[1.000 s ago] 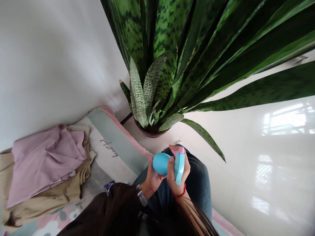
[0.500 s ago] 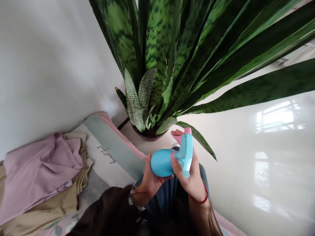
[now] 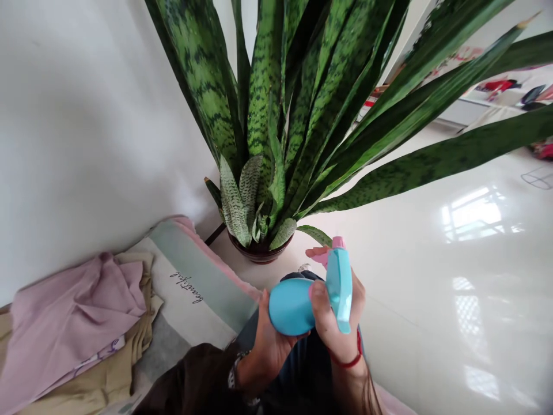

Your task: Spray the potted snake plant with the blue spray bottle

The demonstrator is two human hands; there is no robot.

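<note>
I hold a light blue spray bottle (image 3: 290, 305) with both hands, low in the middle of the view. My left hand (image 3: 270, 349) cups the rounded bottle body from below. My right hand (image 3: 341, 328) wraps the blue spray head (image 3: 339, 282), with a finger on the pink trigger (image 3: 323, 256). The pink nozzle points toward a tall snake plant (image 3: 276, 132) in a dark red pot (image 3: 259, 253) on the floor just ahead of the bottle.
A white wall (image 3: 86, 127) rises at left. A pastel mat with script lettering (image 3: 194, 276) lies at lower left, with pink cloth (image 3: 69, 311) and tan cloth (image 3: 99, 369) piled on it. Glossy white floor (image 3: 453, 300) stretches right. Long leaves overhang the floor at upper right.
Both hands have raised the bottle and shifted it slightly right, nozzle now nearer the plant's pot. The view has tilted up, showing more of the room behind the leaves.
</note>
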